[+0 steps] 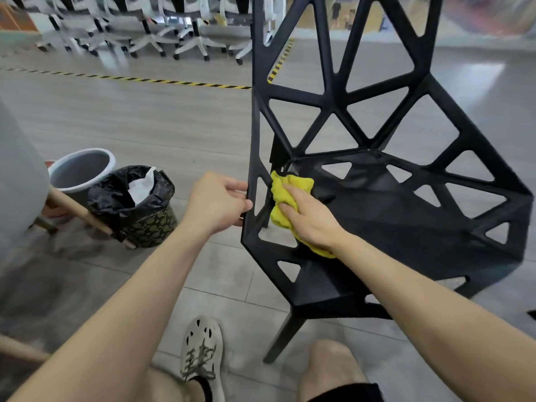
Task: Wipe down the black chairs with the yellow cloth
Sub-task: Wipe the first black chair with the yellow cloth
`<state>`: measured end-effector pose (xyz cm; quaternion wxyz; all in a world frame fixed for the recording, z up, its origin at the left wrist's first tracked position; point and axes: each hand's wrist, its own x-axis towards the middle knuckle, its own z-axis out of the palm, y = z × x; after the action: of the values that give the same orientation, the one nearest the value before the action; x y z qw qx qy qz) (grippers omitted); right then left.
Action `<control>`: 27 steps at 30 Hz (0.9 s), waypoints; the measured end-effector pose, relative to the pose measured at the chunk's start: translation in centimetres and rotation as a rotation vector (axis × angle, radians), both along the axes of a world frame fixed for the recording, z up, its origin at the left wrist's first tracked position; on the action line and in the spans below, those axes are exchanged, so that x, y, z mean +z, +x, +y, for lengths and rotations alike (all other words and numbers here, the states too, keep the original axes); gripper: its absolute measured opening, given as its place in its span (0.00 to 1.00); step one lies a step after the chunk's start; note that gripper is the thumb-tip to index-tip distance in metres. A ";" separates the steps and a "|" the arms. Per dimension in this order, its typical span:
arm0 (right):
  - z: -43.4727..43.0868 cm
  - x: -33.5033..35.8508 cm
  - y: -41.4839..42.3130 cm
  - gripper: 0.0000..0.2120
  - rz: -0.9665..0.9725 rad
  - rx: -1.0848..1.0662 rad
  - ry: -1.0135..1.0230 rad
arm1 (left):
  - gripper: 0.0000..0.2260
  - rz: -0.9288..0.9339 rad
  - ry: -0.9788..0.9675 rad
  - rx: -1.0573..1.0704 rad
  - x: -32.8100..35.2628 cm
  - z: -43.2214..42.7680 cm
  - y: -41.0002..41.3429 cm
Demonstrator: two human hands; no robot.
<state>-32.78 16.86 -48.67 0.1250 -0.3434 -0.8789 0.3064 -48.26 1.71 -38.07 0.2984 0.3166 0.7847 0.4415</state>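
Pressing the bunched yellow cloth (280, 195) onto the black chair (406, 216) seat, near its left rear corner, with the right hand (310, 220), fingers straight and a little apart on top. Gripping the chair's left edge with the left hand (216, 203), fingers curled round it. Working beside a grey bucket (62, 177) and a black-bagged bin (116, 198) on the floor.
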 end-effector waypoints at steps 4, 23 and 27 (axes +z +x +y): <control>-0.5 -0.3 1.0 0.27 -0.013 0.010 0.023 | 0.13 0.166 -0.047 -0.035 -0.7 0.7 -0.6; -1.8 0.3 -0.1 0.30 0.042 -0.025 -0.055 | 0.11 0.116 -0.012 -0.021 -0.2 0.4 -0.3; -2.8 0.3 -0.3 0.30 0.045 -0.034 -0.027 | 0.11 0.073 -0.025 -0.035 -0.1 0.5 -0.8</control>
<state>-33.03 14.03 -48.38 0.1452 -0.3530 -0.8658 0.3236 -49.04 2.21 -38.19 0.2811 0.3422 0.7950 0.4146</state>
